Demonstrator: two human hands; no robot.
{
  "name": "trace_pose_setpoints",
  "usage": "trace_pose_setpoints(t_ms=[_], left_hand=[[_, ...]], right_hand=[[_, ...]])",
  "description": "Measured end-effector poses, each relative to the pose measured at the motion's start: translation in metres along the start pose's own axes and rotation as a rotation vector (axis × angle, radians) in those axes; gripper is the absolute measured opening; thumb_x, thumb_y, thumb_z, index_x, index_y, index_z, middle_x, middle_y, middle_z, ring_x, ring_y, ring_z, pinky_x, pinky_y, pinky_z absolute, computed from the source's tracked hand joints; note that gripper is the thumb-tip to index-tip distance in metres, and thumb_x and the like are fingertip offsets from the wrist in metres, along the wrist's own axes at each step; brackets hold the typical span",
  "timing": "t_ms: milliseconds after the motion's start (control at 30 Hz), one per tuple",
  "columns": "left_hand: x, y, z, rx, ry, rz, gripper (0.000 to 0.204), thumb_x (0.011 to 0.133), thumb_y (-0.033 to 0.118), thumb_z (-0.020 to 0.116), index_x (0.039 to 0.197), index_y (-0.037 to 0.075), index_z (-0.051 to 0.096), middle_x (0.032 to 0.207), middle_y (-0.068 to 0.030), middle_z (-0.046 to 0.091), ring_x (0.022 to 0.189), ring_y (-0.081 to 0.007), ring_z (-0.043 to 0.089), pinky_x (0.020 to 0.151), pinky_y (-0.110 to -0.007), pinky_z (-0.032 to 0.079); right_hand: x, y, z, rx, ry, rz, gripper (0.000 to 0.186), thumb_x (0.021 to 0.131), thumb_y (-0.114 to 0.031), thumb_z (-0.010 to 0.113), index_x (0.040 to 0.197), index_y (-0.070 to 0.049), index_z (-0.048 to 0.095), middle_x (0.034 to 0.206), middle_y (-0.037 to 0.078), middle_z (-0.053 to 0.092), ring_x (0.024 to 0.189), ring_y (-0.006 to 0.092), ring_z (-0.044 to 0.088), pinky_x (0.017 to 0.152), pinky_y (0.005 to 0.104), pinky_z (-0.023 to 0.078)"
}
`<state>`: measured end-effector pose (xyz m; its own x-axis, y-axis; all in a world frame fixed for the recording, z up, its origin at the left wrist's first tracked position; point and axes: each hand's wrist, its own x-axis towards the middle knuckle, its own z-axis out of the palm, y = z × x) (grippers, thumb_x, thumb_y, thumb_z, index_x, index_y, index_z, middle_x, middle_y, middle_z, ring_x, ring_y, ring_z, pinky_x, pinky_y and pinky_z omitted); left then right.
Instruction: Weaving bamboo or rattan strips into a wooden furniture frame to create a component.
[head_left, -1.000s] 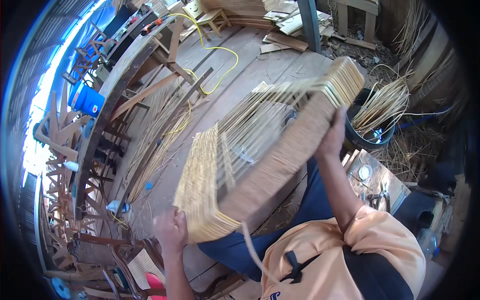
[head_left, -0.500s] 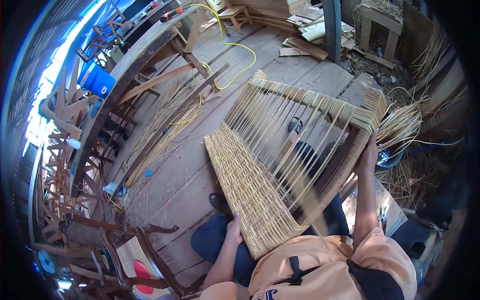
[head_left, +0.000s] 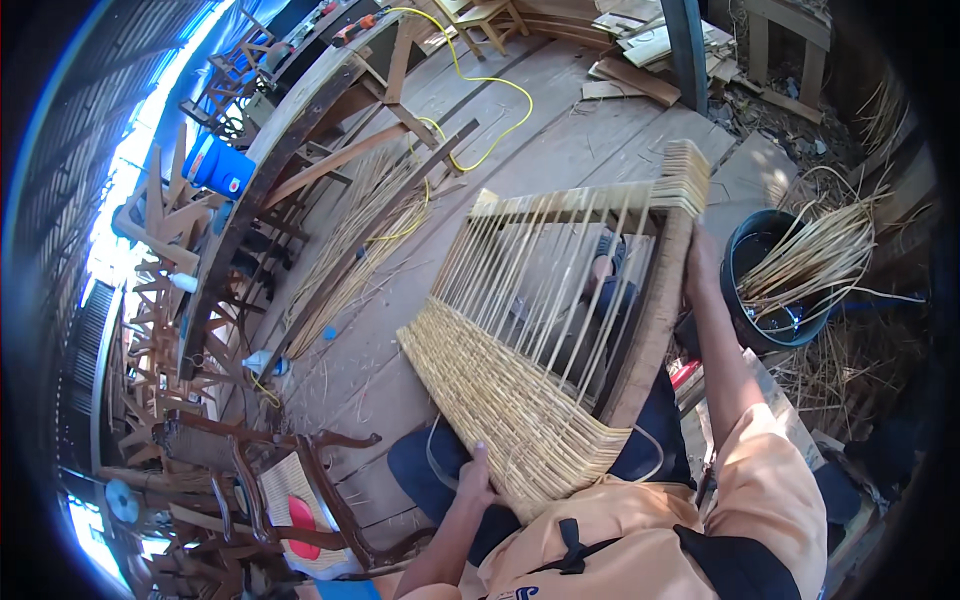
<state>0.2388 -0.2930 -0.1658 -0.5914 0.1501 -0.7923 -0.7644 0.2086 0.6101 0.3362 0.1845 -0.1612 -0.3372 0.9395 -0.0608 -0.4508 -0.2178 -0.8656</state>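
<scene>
A rattan-wrapped wooden frame (head_left: 520, 400) lies tilted over my lap, densely woven along its lower-left band, with parallel bare strands stretched across the rest and a thick wrapped corner at the upper right. My left hand (head_left: 475, 478) grips the lower-left edge of the weave, thumb on top. My right hand (head_left: 702, 262) holds the right rail near the upper corner, its fingers mostly hidden behind it. Loose strand loops (head_left: 652, 462) hang beside the lower corners. My foot (head_left: 605, 258) shows through the open strands.
A blue-grey bucket (head_left: 745, 295) with soaking cane stands at right. At left are a long workbench (head_left: 250, 200), a blue bucket (head_left: 215, 160) and a dark carved chair frame (head_left: 355, 520). Cane bundles (head_left: 335, 270) and a yellow cord (head_left: 520, 115) lie on the plank floor. A post (head_left: 688, 60) rises behind.
The frame has swung from a blurred, steeply tilted position into a flatter one across my lap, then shifted slightly left. Both hands have moved with it, still holding its edges.
</scene>
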Motion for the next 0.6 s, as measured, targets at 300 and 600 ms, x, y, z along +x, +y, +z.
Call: trace_pose_setpoints(t_ms=[300, 600], left_hand=[[0.017, -0.024, -0.009, 0.109, -0.027, 0.144, 0.042, 0.094, 0.032, 0.051, 0.116, -0.004, 0.044, 0.1, -0.0129, 0.058, 0.08, -0.0222, 0.063, 0.063, -0.032, 0.056], [-0.053, 0.0, 0.012, 1.1, -0.05, 1.001, 0.047, 0.085, 0.013, 0.057, 0.125, -0.007, 0.042, 0.124, -0.0265, 0.047, 0.118, -0.0373, 0.045, 0.102, -0.04, 0.034]], right_hand=[[-0.119, -0.082, 0.064, -0.65, -0.574, -0.204, 0.043, 0.093, -0.032, 0.049, 0.123, -0.001, 0.049, 0.113, 0.013, 0.057, 0.103, 0.021, 0.055, 0.091, 0.0325, 0.042], [-0.255, -0.093, 0.028, -0.865, -1.492, 0.021, 0.039, 0.091, -0.034, 0.053, 0.117, -0.004, 0.054, 0.104, 0.017, 0.062, 0.094, 0.0343, 0.06, 0.08, 0.0407, 0.048]])
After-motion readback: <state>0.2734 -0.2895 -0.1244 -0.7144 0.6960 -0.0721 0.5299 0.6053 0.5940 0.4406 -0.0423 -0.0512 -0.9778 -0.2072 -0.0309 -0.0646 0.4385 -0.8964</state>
